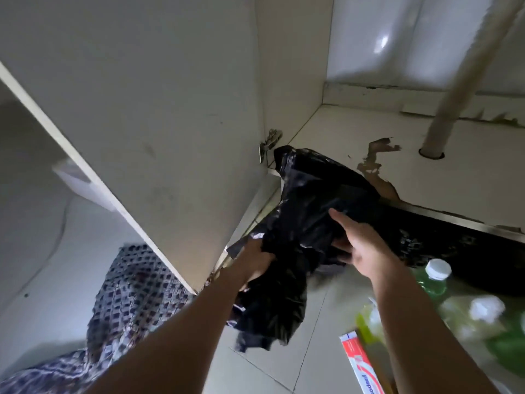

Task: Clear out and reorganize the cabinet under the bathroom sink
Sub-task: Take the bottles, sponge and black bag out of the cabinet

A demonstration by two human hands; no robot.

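Both hands on a black plastic bag [306, 211], held at the front left corner of the open cabinet, partly over the cabinet floor [426, 177] and partly hanging over the tiled floor [284, 351] outside. L hand [255, 265] fist-closed, clamped on a bunched lower part of the bag; loose tail of bag hangs below it. R hand [360, 245] fingers spread, pressed vs. the bag's right side, thumb under, fingers on top; looks like a loose hold on the bag, not a tight pinch. Bag crumpled, glossy; contents can't tell. Cabinet door [136, 109] swung open to the left, hinge [268, 146] at the corner just beside the bag's top end. Cabinet floor w/ peeled, brown damaged laminate patch [375, 169] right of the bag. White drain pipe [451, 89] runs down through a hole in the floor panel, well apart from the bag. On the tiles at right, near the R forearm: green bottle w/ white cap [434, 277], a second blurred green bottle w/ white cap [488, 314], and a red/white toothpaste box [360, 365] at the lower edge. Patterned checked fabric [127, 302] lower left, behind the door edge. Frame motion-blurred at right.
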